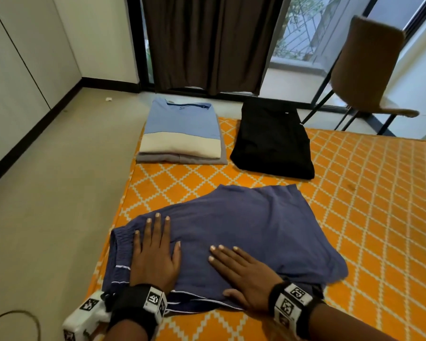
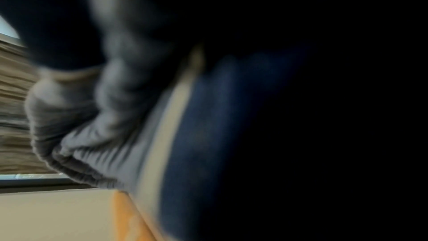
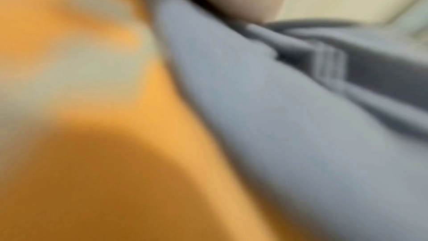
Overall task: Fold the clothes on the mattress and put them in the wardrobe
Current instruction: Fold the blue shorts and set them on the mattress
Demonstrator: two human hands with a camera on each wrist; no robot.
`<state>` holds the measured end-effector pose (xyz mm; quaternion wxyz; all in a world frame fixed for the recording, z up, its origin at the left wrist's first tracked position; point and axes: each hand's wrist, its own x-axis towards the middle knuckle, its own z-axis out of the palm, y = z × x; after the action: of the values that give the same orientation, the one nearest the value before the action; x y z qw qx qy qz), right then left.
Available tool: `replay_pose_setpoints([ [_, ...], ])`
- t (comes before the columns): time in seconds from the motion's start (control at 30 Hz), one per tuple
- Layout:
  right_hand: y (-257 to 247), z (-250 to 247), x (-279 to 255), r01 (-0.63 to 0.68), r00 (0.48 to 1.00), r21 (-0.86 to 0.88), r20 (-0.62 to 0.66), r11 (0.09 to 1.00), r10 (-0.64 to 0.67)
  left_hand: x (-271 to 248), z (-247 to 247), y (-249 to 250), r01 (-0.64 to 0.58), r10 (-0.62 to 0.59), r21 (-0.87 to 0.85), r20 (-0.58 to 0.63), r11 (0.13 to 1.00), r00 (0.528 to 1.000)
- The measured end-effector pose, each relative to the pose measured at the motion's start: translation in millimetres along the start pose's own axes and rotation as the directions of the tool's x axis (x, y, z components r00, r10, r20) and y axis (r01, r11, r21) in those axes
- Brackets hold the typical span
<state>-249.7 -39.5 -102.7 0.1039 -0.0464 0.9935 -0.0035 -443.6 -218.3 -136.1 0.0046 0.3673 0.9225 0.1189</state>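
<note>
My left hand [image 1: 154,254] and right hand [image 1: 241,279] lie flat, fingers straight, pressing the blue shorts [image 1: 268,232] on the mattress [image 1: 367,193]. Folded shirts [image 1: 182,129] at 12 o'clock.

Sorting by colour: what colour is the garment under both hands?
Dusky blue shorts; head view shows best.

Two bare hands are seen, a left hand [image 1: 153,254] and a right hand [image 1: 244,274], each with one black wrist strap. On the orange mattress with the white diamond pattern [image 1: 369,193], three lots of clothes are counted: one pair of navy-blue shorts with an elastic waistband [image 1: 268,232] at the near edge, one stack of folded shirts, light blue and cream on top [image 1: 180,131], at the far left corner, and one folded black garment [image 1: 271,141] beside it. One brown chair [image 1: 369,70] is seen beyond the far edge.
</note>
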Motion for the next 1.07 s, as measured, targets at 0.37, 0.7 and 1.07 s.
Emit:
replay_pose_setpoints([
  [0.37,70,15,-112,-0.335,0.941,0.116,-0.016,0.935,0.339,-2,0,-4,-0.032,0.032,-0.023,0.021,0.999,0.999],
  [0.7,81,18,-169,-0.883,0.436,0.132,-0.127,0.451,0.891,-29,-26,2,-0.588,0.589,-0.039,0.056,0.808,0.806],
  [1.07,15,40,-160,-0.279,0.917,0.113,-0.263,0.954,0.299,-62,-14,-5,-0.393,0.393,0.014,0.002,0.919,0.919],
])
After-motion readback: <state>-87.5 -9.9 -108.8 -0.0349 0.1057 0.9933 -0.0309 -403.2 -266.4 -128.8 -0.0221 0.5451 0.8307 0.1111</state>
